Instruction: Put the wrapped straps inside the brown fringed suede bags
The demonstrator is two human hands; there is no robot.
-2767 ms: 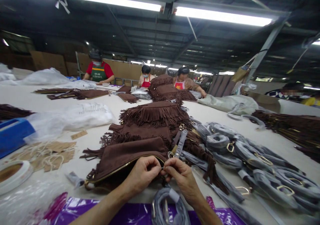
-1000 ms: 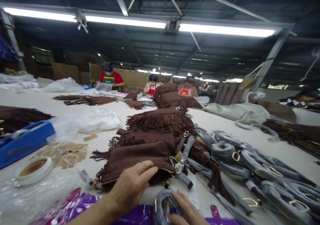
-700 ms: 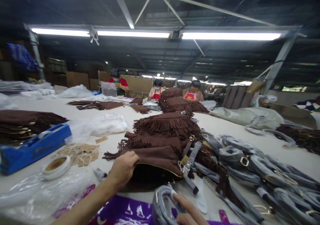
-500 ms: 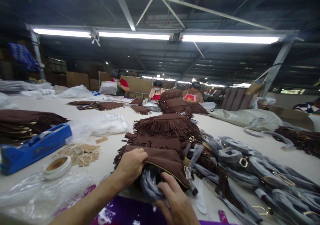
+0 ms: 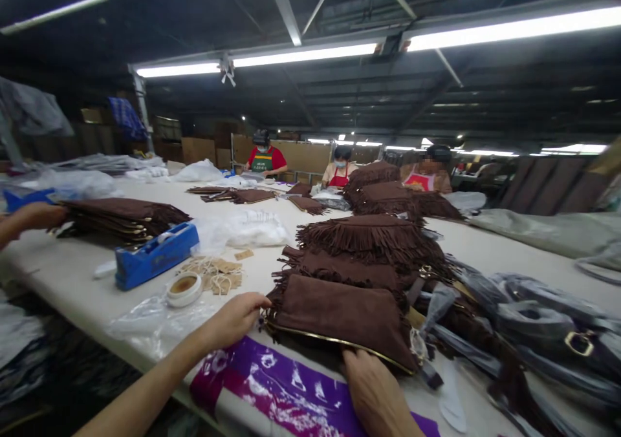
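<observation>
A brown suede bag with fringe and a gold zipper along its near edge lies in front of me on a pile of similar bags. My left hand pinches its left corner, by the zipper's end. The fingers of my right hand are tucked under the zippered edge and hidden, apparently inside the bag's mouth. No strap shows at that edge. Beneath both hands lies a purple and white plastic sheet. Plastic-wrapped straps with gold buckles are heaped to the right.
On the left are a blue tape dispenser, a tape roll, paper tags and a stack of brown bags. Another person's hand touches that stack. More fringed bags stand further back, with several co-workers beyond.
The wrapped strap bundle at the bag's mouth has gone out of sight under the zippered edge. My left hand has moved to the bag's left corner. The view has swung left.
</observation>
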